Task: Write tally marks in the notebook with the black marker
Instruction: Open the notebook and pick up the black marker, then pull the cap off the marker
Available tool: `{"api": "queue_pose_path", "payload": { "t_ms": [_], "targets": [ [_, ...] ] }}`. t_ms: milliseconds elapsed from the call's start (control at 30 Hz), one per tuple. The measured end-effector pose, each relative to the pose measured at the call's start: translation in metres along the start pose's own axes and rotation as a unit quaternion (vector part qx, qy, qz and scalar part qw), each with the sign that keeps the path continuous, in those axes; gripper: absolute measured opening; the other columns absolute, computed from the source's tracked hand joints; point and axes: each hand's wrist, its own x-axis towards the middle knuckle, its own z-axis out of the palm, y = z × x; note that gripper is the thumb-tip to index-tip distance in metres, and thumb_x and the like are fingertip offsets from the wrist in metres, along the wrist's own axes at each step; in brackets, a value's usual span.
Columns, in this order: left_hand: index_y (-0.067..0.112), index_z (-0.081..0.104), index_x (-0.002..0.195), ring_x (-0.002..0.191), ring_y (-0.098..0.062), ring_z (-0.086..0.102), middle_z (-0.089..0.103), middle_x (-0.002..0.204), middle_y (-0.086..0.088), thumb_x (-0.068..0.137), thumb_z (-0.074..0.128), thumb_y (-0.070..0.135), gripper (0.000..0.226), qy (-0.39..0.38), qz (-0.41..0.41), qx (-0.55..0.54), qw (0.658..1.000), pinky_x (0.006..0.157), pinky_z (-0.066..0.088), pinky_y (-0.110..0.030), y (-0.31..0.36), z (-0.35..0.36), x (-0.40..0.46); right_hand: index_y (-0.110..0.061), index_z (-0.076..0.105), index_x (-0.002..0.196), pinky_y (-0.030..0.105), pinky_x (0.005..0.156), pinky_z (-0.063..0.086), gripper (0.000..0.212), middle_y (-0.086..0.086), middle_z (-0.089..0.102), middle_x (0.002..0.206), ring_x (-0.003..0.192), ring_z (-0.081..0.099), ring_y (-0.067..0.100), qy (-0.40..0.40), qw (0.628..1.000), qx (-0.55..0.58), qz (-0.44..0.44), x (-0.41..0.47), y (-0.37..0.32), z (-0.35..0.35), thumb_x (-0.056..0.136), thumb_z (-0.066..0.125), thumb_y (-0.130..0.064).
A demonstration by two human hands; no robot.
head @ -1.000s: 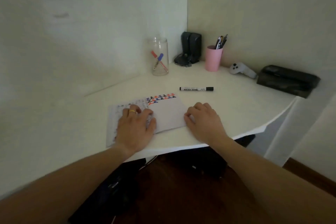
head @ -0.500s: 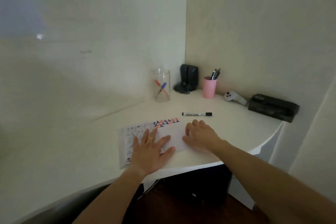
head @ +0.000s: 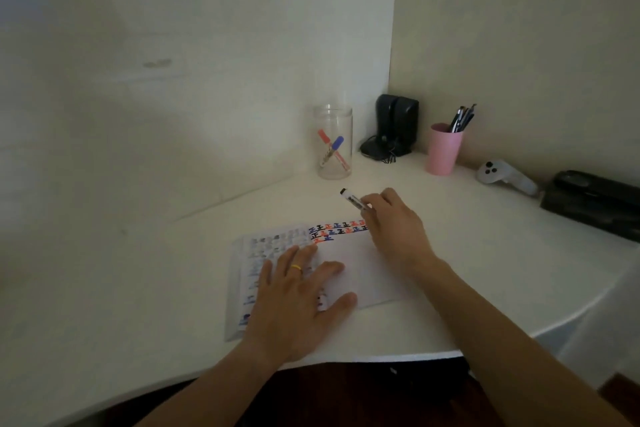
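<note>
An open notebook (head: 367, 270) lies flat on the white desk (head: 138, 288), its right page carrying rows of red, blue and black tally marks along the top. My left hand (head: 298, 298), with a yellow ring, rests flat with spread fingers on the notebook's middle. Just beyond the notebook's far right corner, my right hand (head: 394, 222) grips the black marker (head: 353, 199). The marker is tilted, its free end pointing up and to the left, lifted off the desk.
A clear jar (head: 333, 142) with a red and a blue marker stands behind the notebook. Black speakers (head: 394, 125) fill the corner, beside a pink cup (head: 444, 149) of pens. A white controller (head: 502, 175) and a black case (head: 595, 201) lie at the right.
My right hand left the notebook, reached forward and picked up the black marker that lay on the desk. My left hand stays flat on the notebook. The camera view shifted.
</note>
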Motion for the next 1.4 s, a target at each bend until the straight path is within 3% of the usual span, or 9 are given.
{"api": "queue_pose_path", "payload": {
  "t_ms": [167, 367, 533, 667, 800, 933, 1133, 1267, 1400],
  "targets": [
    [0.053, 0.043, 0.130, 0.150, -0.023, 0.023, 0.030, 0.160, 0.001, 0.082, 0.033, 0.085, 0.059, 0.011, -0.022, -0.003, 1.000, 0.121, 0.020, -0.053, 0.003, -0.002, -0.004, -0.016, 0.073, 0.109, 0.030, 0.073, 0.047, 0.022, -0.004, 0.068, 0.086, 0.076, 0.060, 0.014, -0.048, 0.934, 0.325, 0.138, -0.019, -0.043, 0.004, 0.099, 0.057, -0.029],
    [0.037, 0.051, 0.131, 0.128, -0.022, 0.049, 0.052, 0.136, 0.002, 0.089, 0.022, 0.070, 0.061, 0.046, -0.067, -0.010, 0.997, 0.104, 0.043, -0.040, 0.002, -0.015, -0.005, -0.015, 0.077, 0.081, 0.030, 0.067, 0.044, 0.021, -0.006, 0.065, 0.067, 0.067, 0.059, 0.018, -0.057, 0.891, 0.393, 0.220, -0.030, -0.042, 0.004, 0.088, 0.070, -0.034],
    [0.014, 0.063, 0.099, 0.094, -0.029, 0.064, 0.071, 0.098, -0.009, 0.104, 0.028, 0.050, 0.050, 0.003, -0.019, -0.036, 0.999, 0.086, 0.052, -0.043, -0.018, -0.048, 0.059, -0.024, 0.070, 0.058, 0.030, 0.058, 0.040, 0.021, -0.011, 0.056, 0.044, 0.051, 0.051, 0.017, -0.098, 0.869, 0.406, 0.266, -0.021, -0.039, 0.010, 0.077, 0.073, -0.032],
    [0.022, 0.070, 0.094, 0.078, -0.018, 0.071, 0.075, 0.075, 0.004, 0.106, 0.036, 0.044, 0.042, 0.049, -0.007, -0.125, 0.991, 0.083, 0.054, -0.039, -0.044, -0.031, 0.109, -0.005, 0.069, 0.065, 0.023, 0.040, 0.036, 0.017, 0.011, 0.053, 0.056, 0.040, 0.046, 0.021, -0.199, 0.788, 0.451, 0.368, 0.023, -0.035, 0.006, 0.079, 0.074, -0.014],
    [0.027, 0.068, 0.097, 0.053, -0.004, 0.062, 0.071, 0.063, 0.002, 0.104, 0.037, 0.041, 0.035, 0.124, 0.020, -0.259, 0.958, 0.061, 0.045, -0.018, -0.063, -0.005, 0.117, 0.005, 0.076, 0.103, 0.028, 0.052, 0.054, 0.027, 0.016, 0.062, 0.081, 0.060, 0.062, 0.022, -0.162, 0.713, 0.577, 0.364, 0.059, -0.032, 0.013, 0.085, 0.071, -0.014],
    [0.034, 0.058, 0.107, 0.050, -0.007, 0.059, 0.065, 0.060, 0.004, 0.104, 0.018, 0.052, 0.044, 0.147, 0.067, -0.234, 0.959, 0.057, 0.049, -0.028, -0.072, -0.003, 0.115, -0.001, 0.077, 0.100, 0.030, 0.063, 0.055, 0.024, 0.007, 0.069, 0.076, 0.066, 0.068, 0.019, -0.165, 0.713, 0.616, 0.291, 0.055, -0.021, 0.028, 0.081, 0.077, -0.016],
    [0.031, 0.053, 0.126, 0.042, -0.002, 0.040, 0.060, 0.071, 0.013, 0.093, 0.041, 0.067, 0.050, 0.205, 0.113, -0.063, 0.970, 0.047, 0.038, -0.019, -0.069, -0.001, 0.116, -0.007, 0.072, 0.093, 0.023, 0.054, 0.050, 0.024, 0.009, 0.064, 0.070, 0.062, 0.060, 0.017, -0.155, 0.738, 0.626, 0.198, 0.042, -0.022, 0.035, 0.074, 0.080, -0.020],
    [0.025, 0.065, 0.115, 0.044, -0.013, 0.057, 0.065, 0.069, 0.008, 0.097, 0.046, 0.053, 0.038, 0.243, 0.126, -0.018, 0.962, 0.039, 0.046, -0.029, -0.072, -0.002, 0.118, -0.006, 0.067, 0.089, 0.024, 0.051, 0.047, 0.017, 0.008, 0.058, 0.063, 0.057, 0.054, 0.017, -0.153, 0.725, 0.645, 0.187, 0.042, -0.022, 0.033, 0.077, 0.075, -0.015],
    [0.019, 0.068, 0.103, 0.040, -0.016, 0.053, 0.067, 0.069, 0.006, 0.098, 0.045, 0.048, 0.037, 0.244, 0.155, 0.005, 0.957, 0.034, 0.042, -0.031, -0.071, -0.012, 0.115, -0.003, 0.076, 0.091, 0.023, 0.050, 0.047, 0.019, 0.007, 0.062, 0.061, 0.054, 0.056, 0.016, -0.137, 0.719, 0.656, 0.183, 0.038, -0.026, 0.027, 0.075, 0.073, -0.014]
  ]
}}
